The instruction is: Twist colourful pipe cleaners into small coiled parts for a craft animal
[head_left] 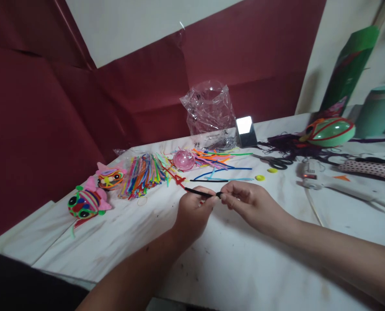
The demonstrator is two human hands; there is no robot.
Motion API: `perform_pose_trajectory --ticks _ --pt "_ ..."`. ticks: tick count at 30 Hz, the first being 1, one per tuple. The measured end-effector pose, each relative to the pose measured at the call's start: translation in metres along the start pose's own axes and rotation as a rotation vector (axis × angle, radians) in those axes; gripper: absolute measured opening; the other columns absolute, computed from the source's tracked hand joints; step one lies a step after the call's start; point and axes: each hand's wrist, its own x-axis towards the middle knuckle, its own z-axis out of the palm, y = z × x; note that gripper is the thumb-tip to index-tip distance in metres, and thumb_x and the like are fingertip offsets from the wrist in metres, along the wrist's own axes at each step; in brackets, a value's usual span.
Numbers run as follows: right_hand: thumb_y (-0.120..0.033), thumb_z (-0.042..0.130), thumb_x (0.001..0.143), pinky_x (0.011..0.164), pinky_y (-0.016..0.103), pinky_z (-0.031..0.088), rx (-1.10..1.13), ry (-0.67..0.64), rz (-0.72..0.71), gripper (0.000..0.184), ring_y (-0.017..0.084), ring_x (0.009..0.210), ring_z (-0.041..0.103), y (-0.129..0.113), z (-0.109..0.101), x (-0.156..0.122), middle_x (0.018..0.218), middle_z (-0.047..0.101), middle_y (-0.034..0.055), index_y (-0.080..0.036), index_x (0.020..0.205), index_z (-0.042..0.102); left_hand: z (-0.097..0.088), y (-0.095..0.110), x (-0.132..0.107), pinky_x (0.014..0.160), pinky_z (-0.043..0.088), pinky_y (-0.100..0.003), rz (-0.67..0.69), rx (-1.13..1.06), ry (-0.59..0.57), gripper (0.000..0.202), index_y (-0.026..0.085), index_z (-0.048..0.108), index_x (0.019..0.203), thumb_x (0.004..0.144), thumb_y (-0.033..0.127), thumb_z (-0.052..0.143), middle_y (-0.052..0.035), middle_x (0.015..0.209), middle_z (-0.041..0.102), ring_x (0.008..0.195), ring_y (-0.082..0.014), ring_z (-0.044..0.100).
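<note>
A person's left hand and right hand both pinch a short black pipe cleaner, held level just above a white table, the left fingers closed around its middle and the right fingertips closed on its near end. Behind the hands lie loose coloured pipe cleaners, a pink ball, a yellow disc, scissors and a glue gun off to the right. Two striped craft figures sit at the table's left edge, and a crumpled clear bag stands against the red backdrop.
</note>
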Motion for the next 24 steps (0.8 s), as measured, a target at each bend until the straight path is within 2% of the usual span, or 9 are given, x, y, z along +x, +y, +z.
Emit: perform_pose_trajectory --ticks 3,7,14,20,22,24 --pt "-0.03 0.046 0.079 0.052 0.022 0.035 -0.062 0.013 -0.018 0.019 0.011 0.056 0.045 0.0009 -0.0046 0.003 0.059 0.05 -0.0019 -0.018 0.066 0.051 -0.0044 0.0055 0.0037 0.055 0.04 -0.022 -0.071 0.006 -0.06 0.008 0.014 0.06 0.069 0.067 0.022 0.058 0.0013 0.057 0.055 0.055 -0.0108 0.05" --pt "-0.028 0.046 0.078 0.052 0.022 0.035 -0.111 -0.003 -0.043 0.017 0.011 0.057 0.046 0.0 -0.007 0.0047 0.059 0.051 -0.0018 -0.017 0.066 0.051 -0.0056 0.0063 0.0056 0.055 0.041 -0.022 -0.093 -0.012 -0.063 0.009 0.013 0.062 0.07 0.065 0.021 0.06 -0.0001 0.061 0.057 0.057 -0.0109 0.051" --pt "-0.024 0.045 0.079 0.053 0.021 0.036 -0.15 -0.011 -0.091 0.016 0.01 0.057 0.047 -0.0018 -0.0043 0.0023 0.06 0.052 -0.0016 -0.018 0.065 0.05 -0.0033 0.0051 0.0062 0.052 0.038 -0.02 -0.183 -0.215 -0.11 0.011 0.013 0.059 0.068 0.065 0.023 0.06 0.0029 0.055 0.052 0.053 -0.0078 0.045" --pt "-0.022 0.044 0.079 0.051 0.02 0.035 -0.236 -0.032 -0.128 0.016 0.01 0.056 0.047 -0.0015 -0.0053 0.0021 0.06 0.054 -0.0012 -0.018 0.065 0.051 -0.0067 0.0058 0.0062 0.055 0.042 -0.023 -0.115 -0.077 -0.127 0.01 0.014 0.06 0.07 0.068 0.023 0.057 0.0008 0.06 0.056 0.057 -0.0111 0.051" --pt "-0.02 0.044 0.078 0.052 0.021 0.035 -0.288 -0.064 -0.146 0.016 0.01 0.056 0.048 -0.001 -0.0059 0.0019 0.06 0.055 -0.0008 -0.017 0.065 0.052 -0.0082 0.0046 0.0058 0.058 0.043 -0.024 -0.01 0.071 -0.129 0.009 0.014 0.06 0.07 0.07 0.021 0.055 -0.0009 0.063 0.059 0.06 -0.0129 0.054" --pt "-0.017 0.043 0.077 0.052 0.021 0.035 -0.331 -0.102 -0.172 0.015 0.01 0.055 0.048 -0.0003 -0.0062 0.0013 0.061 0.056 -0.0005 -0.017 0.066 0.053 -0.0096 0.003 0.0055 0.063 0.043 -0.026 0.19 0.254 -0.132 0.008 0.015 0.06 0.07 0.071 0.018 0.052 -0.0027 0.067 0.06 0.065 -0.0142 0.055"
